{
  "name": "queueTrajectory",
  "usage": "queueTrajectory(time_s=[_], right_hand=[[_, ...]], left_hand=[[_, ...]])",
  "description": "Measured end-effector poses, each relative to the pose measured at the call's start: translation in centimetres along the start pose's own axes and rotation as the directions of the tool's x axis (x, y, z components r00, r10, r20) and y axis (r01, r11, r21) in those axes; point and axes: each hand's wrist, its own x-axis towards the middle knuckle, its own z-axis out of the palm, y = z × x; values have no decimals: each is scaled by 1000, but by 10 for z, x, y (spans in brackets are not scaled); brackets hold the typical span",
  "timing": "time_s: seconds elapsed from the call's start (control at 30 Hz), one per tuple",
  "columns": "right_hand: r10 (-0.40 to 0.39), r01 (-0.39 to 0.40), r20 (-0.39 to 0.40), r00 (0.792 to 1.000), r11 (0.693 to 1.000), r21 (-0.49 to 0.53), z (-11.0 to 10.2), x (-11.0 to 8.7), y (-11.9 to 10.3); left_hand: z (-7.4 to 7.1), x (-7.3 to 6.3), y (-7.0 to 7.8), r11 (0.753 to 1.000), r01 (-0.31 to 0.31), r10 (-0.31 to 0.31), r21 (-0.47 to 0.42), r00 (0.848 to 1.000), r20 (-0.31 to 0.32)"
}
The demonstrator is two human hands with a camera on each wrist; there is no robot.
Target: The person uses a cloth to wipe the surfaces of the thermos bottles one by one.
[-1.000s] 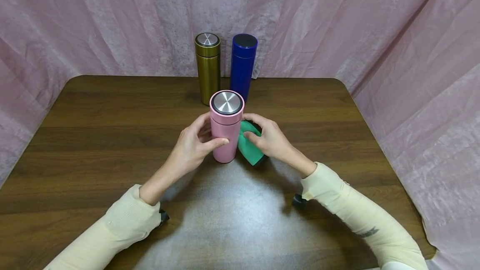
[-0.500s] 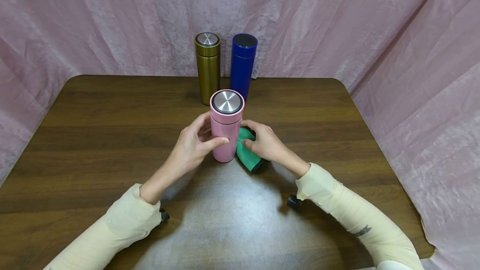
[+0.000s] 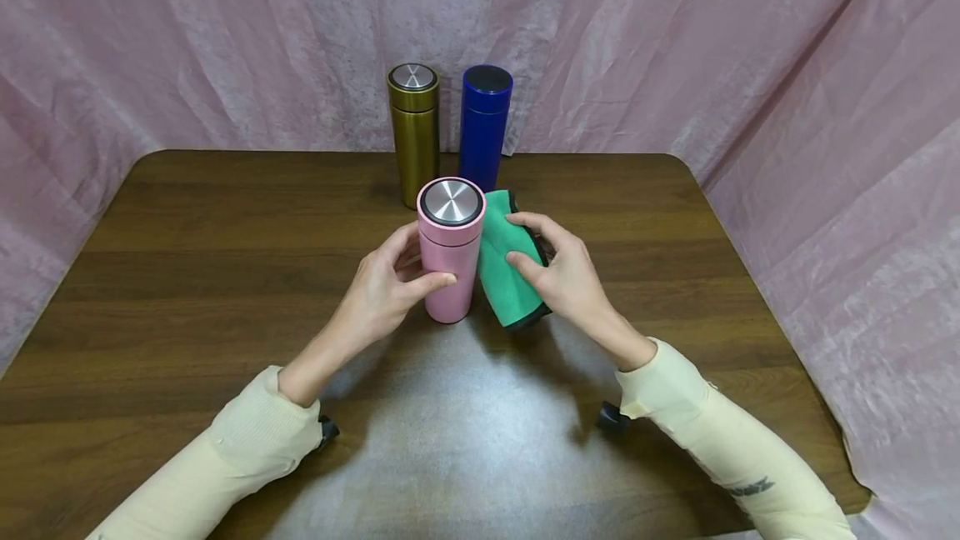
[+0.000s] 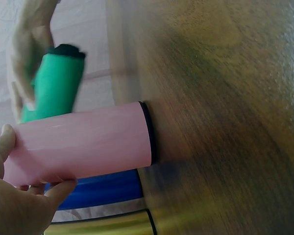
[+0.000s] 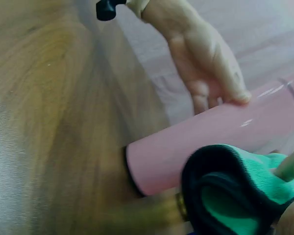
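A pink thermos bottle [image 3: 452,261] with a silver lid disc stands upright near the middle of the table, its black base close to the wood. My left hand [image 3: 378,286] grips it from the left, thumb across the front and fingers behind. A green cloth [image 3: 510,265] with black edging hangs folded at the bottle's right side, pinched between thumb and fingers of my right hand [image 3: 566,269]. In the right wrist view the cloth [image 5: 250,181] bulges open in a fold beside the bottle [image 5: 186,144]. Whether cloth and bottle touch is hard to tell.
Behind the pink bottle stand a gold thermos bottle [image 3: 415,148] and a blue thermos bottle [image 3: 484,136], near the far edge of the wooden table [image 3: 225,273]. Pink curtains [image 3: 300,40] hang at the back and the right.
My right hand first slid slightly left and down with the cloth, then moved right and up. More of the green cloth shows now. My left hand and the pink bottle have barely moved.
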Motion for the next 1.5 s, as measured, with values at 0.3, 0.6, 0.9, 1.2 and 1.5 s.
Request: queueTrajectory(time_s=[0.3,0.6,0.9,1.2,1.5], right_hand=[[-250,323,-317,915,924,204,-9,-7,-31],[-435,572,-478,763,800,184,1,-16,-46],[-523,577,-319,791,810,101,9,-23,-43],[-514,531,-229,826,847,14,11,-24,-39],[-514,513,-184,838,856,-53,17,-22,-36]], left_hand=[[0,0,-1,1000,1,-1,-2,1000,-1],[-1,1,0,1000,-2,2,2,1000,6],[-2,1,0,1000,5,-5,1,1000,12],[-4,3,0,1000,-2,2,4,1000,25],[-10,9,1,999,40,-40,1,999,28]])
